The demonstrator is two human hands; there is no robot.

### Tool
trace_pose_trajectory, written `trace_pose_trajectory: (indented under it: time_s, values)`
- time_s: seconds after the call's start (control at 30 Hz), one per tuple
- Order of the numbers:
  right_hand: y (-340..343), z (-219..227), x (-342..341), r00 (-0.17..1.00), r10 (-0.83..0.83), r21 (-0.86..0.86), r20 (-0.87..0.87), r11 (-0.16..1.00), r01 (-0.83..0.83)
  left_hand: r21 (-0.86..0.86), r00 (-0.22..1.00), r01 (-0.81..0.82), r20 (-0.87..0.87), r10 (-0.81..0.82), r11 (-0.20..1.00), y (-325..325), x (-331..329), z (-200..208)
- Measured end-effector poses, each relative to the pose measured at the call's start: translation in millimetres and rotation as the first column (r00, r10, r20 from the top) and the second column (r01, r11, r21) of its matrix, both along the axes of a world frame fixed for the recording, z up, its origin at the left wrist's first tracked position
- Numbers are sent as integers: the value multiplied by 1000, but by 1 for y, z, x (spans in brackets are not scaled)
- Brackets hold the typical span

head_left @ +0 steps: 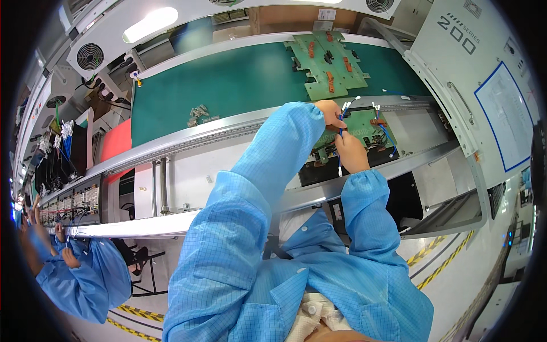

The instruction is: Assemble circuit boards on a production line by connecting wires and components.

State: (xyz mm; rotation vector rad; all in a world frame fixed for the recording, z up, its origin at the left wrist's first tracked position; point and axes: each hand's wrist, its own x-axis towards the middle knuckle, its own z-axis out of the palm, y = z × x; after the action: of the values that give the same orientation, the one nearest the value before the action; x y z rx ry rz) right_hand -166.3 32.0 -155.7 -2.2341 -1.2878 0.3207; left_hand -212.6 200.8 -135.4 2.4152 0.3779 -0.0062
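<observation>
Thin blue cables (342,116) with white ends sit in the grip, above the near green board; some white tips stick out beyond the fingers and another hangs below them, toward the body. The left hand (330,113) pinches the cables from the left, its fingers bent and pressed together, while the right hand (352,153), just nearer the body, has thumb and fingers closed on them too. Directly under and to the right of the grip lies the near green board (362,121), set in a dark frame between metal rails, with an orange-brown clip (378,121) and another blue cable (390,138) on it. Beyond the grip, larger green boards (319,62) with orange clips lie on a green mat (228,85). Well to the left of the grip, a small heap of metallic pieces (200,113) rests on that mat; farther left are a red sheet (115,140) and, nearer the body, a co-worker in a blue smock (91,279). A white cabinet (450,68) stands right of the grip.
</observation>
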Motion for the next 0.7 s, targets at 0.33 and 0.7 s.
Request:
trace_pose_trajectory:
  time_s: [0.33, 0.7]
  values:
    - [-5, 6, 3, 930, 118, 81, -348, 992, -95, 28, 995, -32, -98, 35, 999, 6, 14, -10]
    - [1, -6, 29, 940, 95, 155, -329, 987, -46, 119, 990, -81, -108, 94, 990, -4, 17, -8]
